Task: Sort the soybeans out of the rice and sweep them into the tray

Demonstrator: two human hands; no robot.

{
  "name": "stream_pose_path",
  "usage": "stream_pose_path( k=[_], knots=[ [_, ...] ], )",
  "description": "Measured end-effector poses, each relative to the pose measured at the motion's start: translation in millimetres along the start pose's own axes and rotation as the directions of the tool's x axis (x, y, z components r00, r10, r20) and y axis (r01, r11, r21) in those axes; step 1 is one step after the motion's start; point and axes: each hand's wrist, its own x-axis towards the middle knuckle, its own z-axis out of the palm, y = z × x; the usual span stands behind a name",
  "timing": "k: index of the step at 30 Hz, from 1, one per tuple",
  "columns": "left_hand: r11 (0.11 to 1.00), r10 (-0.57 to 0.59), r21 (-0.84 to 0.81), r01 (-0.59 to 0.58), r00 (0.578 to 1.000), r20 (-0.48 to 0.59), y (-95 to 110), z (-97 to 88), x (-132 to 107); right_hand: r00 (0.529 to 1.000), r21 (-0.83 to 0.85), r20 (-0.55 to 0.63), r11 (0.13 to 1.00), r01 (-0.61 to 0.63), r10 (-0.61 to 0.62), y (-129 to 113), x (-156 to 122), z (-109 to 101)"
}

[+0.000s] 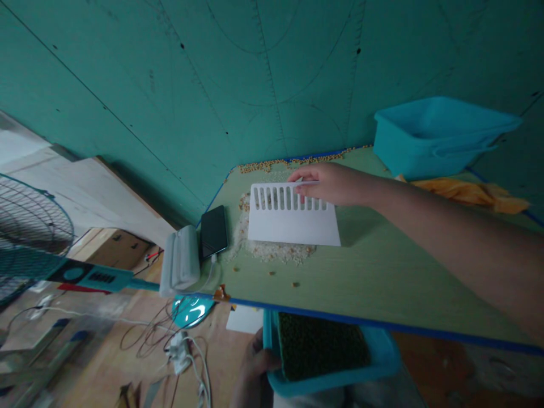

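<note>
While left hand [258, 358] grips tub [323, 386], right hand [325, 181] pinches board [293, 226] — slotted; grains [276, 252].

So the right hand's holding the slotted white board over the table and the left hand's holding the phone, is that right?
Not quite: the left hand holds the lower blue tub, not the phone, which lies on the table. The head view shows this. The right hand does hold the slotted white board over the table.
</note>
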Motion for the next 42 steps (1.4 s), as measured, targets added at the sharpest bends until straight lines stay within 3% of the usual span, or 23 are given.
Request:
stream_pose_path(
  k=[4, 9, 22, 25, 29, 32, 38, 42],
  knots=[
    [1.000, -0.011, 0.029, 0.013, 0.998, -0.058, 3.2, -2.9, -1.2, 0.999, 0.058, 0.048, 0.998, 0.009, -0.012, 2.2, 0.0, -1.9],
    [0.999, 0.000, 0.038, 0.002, 0.999, -0.035, 6.5, -4.7, -1.3, 0.983, 0.104, 0.184, 0.995, -0.002, -0.017, 6.2, 0.2, 4.8],
    [0.999, 0.039, 0.035, -0.036, 0.995, -0.092, 4.5, -9.6, -3.4, 0.932, 0.034, 0.363, 0.999, -0.019, 0.005, 8.2, -3.0, 20.4],
    [0.997, 0.055, 0.055, -0.051, 0.995, -0.079, 5.6, -7.2, -4.5, 0.892, 0.051, 0.450, 0.997, -0.064, 0.035, 6.2, -6.1, 20.1],
    [0.997, 0.075, 0.041, -0.072, 0.996, -0.056, 5.7, -7.3, -4.8, 0.792, 0.074, 0.609, 0.992, -0.104, 0.038, 5.3, -9.7, 19.5],
    [0.996, 0.077, 0.044, -0.075, 0.995, -0.057, 6.4, -9.7, -4.7, 0.754, 0.045, 0.654, 0.993, -0.110, 0.054, 4.1, -11.1, 18.5],
    [0.997, 0.060, 0.040, -0.058, 0.997, -0.048, 10.8, -4.3, -7.5, 0.758, -0.030, 0.648, 0.997, -0.070, 0.073, -8.0, -15.9, 15.8],
    [0.994, 0.100, 0.047, -0.098, 0.993, -0.055, 11.0, -1.0, -8.1, 0.794, -0.207, 0.607, 0.972, 0.110, 0.039, -27.5, -25.9, 13.8]
  ],
)
